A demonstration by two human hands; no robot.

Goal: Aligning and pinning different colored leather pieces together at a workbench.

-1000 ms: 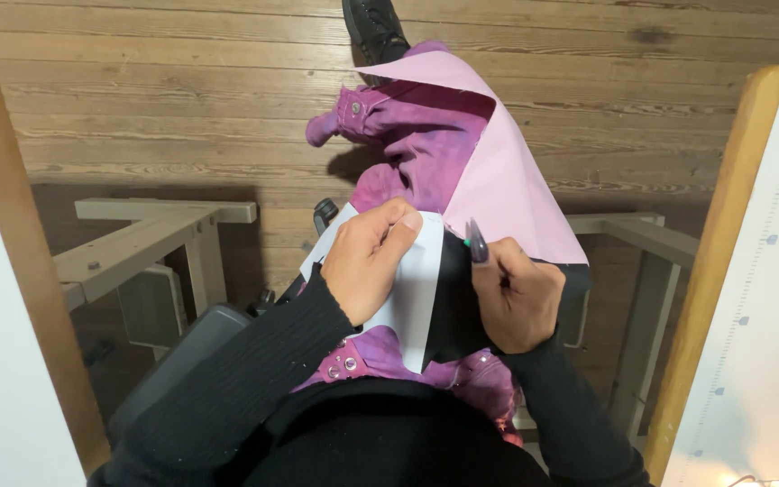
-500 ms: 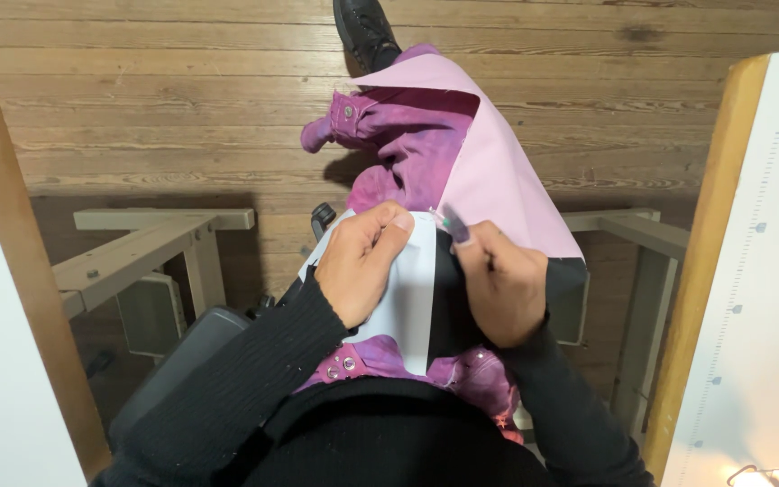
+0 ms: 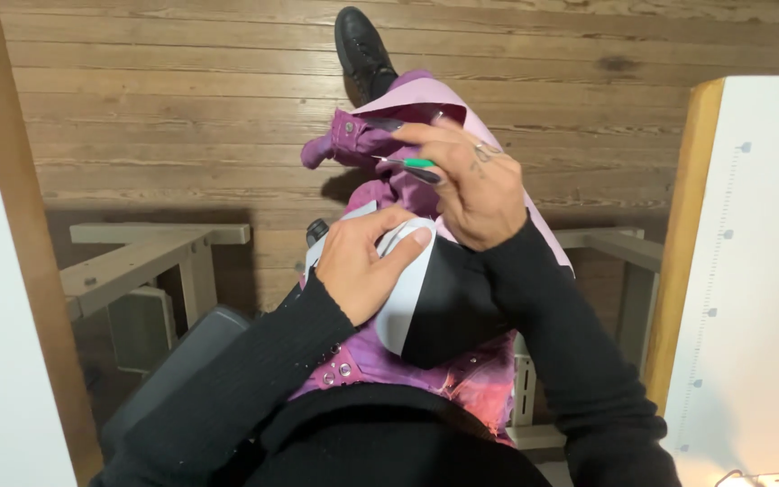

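Observation:
A purple garment (image 3: 380, 144) with pale pink lining lies over my lap and hangs toward the wooden floor. On it rests a white and black piece of fabric (image 3: 426, 307). My left hand (image 3: 362, 266) presses on the white part with its fingers bent. My right hand (image 3: 466, 185) is raised above the garment and pinches a small green-handled tool (image 3: 407, 164) with a thin metal tip pointing left. Both arms wear black sleeves.
A black shoe (image 3: 362, 45) rests on the plank floor ahead. A pale wooden table frame (image 3: 137, 257) stands at the left, a white tabletop with wooden edge (image 3: 750, 271) at the right. A dark chair seat (image 3: 173, 370) is at lower left.
My right hand has lifted away from the white fabric and moved up, now holding the green tool above the garment. My left hand stays on the fabric.

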